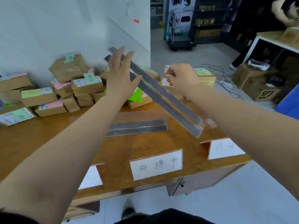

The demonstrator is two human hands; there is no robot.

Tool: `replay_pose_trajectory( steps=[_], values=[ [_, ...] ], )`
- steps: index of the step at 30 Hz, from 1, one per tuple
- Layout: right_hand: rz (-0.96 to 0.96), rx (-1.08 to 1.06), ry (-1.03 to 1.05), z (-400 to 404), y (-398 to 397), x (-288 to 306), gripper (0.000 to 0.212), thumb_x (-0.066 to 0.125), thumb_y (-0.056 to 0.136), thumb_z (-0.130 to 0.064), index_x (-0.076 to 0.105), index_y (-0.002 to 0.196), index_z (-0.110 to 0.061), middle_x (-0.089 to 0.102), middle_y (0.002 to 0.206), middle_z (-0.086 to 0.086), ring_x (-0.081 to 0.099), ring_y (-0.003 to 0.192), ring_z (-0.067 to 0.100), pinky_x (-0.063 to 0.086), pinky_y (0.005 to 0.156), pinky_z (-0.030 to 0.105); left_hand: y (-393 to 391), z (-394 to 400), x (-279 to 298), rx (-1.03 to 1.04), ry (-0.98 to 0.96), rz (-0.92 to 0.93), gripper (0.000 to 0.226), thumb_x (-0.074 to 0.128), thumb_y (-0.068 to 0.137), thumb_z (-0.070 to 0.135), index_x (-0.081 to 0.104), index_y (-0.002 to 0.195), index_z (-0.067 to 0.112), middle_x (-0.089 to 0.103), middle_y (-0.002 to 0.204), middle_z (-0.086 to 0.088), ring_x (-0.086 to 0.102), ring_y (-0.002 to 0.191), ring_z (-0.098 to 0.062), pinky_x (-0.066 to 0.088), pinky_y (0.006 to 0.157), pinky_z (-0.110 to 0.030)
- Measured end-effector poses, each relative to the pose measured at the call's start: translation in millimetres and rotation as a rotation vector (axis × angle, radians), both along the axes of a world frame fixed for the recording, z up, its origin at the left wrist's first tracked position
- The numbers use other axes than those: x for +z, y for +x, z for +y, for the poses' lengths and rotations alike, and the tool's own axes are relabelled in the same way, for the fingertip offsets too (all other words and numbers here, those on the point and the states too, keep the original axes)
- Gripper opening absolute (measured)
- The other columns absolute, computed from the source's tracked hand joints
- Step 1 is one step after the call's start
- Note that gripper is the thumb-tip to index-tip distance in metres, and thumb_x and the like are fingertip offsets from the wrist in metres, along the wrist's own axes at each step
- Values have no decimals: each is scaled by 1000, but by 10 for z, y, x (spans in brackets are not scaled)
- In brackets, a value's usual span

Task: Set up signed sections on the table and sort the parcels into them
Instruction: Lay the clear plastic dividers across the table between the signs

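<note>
I hold a clear plastic divider with two grey base strips tilted in the air above the wooden table. My left hand lies flat against its far end with fingers spread. My right hand is pinched shut on the divider's clear edge. A second clear divider lies flat on the table's middle. Along the front edge stand three white handwritten signs: left, middle and right. Brown parcels with coloured notes are piled at the back left, more behind my right hand.
A white wall runs behind the pile. On the floor to the right are cardboard boxes, cables with a power strip and a blue bin. A trolley and dark shelves stand further back. A person stands at the far right.
</note>
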State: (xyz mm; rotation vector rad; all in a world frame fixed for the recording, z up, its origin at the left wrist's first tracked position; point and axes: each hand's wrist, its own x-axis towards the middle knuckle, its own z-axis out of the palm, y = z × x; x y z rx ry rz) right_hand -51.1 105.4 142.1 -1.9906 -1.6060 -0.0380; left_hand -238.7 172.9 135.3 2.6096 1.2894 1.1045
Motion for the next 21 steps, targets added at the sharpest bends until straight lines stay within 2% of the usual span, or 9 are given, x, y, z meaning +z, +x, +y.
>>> replay_pose_trajectory(
  steps=[3,7,9,11,13,14,16,19,21],
  values=[
    [23,-72,-11,-200,201,-88,17,51,92,-14,65,87,-6,67,87,10,62,87,26,49,73,30,346,-384,-259,-170,-263,-110,56,60,90,22,37,140,9,37,146,-9,30,137,-24,21,111,-29],
    [125,-147,-22,-440,443,-242,17,52,90,-12,68,88,-5,68,94,13,62,90,27,46,69,29,804,-859,-524,-278,-530,-35,58,59,91,25,35,143,14,46,141,-6,40,131,-20,32,101,-25],
    [234,-169,-9,-518,543,-321,17,53,87,-8,69,83,-7,69,89,13,65,85,28,53,71,34,959,-1029,-657,-302,-673,46,61,56,93,28,29,146,18,45,143,-7,42,130,-20,36,96,-25],
    [393,-167,11,-580,616,-392,20,52,81,-4,64,67,-11,68,78,11,66,75,30,56,69,39,1066,-1155,-791,-327,-755,129,63,53,95,30,23,148,18,32,152,-4,28,140,-18,30,106,-30],
    [492,-168,14,-624,674,-447,25,48,78,-4,53,56,-14,60,69,8,59,65,26,51,62,36,1155,-1232,-885,-332,-788,136,62,51,95,33,23,148,18,23,156,-2,11,146,-16,19,115,-34],
    [509,-169,6,-645,699,-467,28,48,80,-4,52,54,-16,59,69,8,57,66,24,49,62,36,1199,-1254,-913,-317,-809,121,62,50,95,35,23,148,19,22,156,-3,8,146,-17,17,117,-36],
    [508,-171,-25,-690,739,-497,32,49,86,-4,53,58,-19,63,75,9,60,73,26,51,67,36,1284,-1267,-958,-290,-869,97,62,48,95,40,22,148,23,24,155,-3,14,145,-22,19,117,-41],
    [467,-204,-122,-688,814,-586,25,52,89,-7,55,65,-14,64,82,11,64,82,30,56,76,40,1377,-1292,-1011,-326,-1032,-20,64,48,94,43,20,149,26,28,154,1,28,140,-19,27,109,-31],
    [413,-220,-193,-656,858,-656,19,51,91,-7,56,73,-11,62,86,12,65,91,32,53,73,36,1437,-1306,-1050,-358,-1160,-136,68,51,93,45,20,149,24,29,154,1,28,140,-17,26,106,-28]
  ],
)
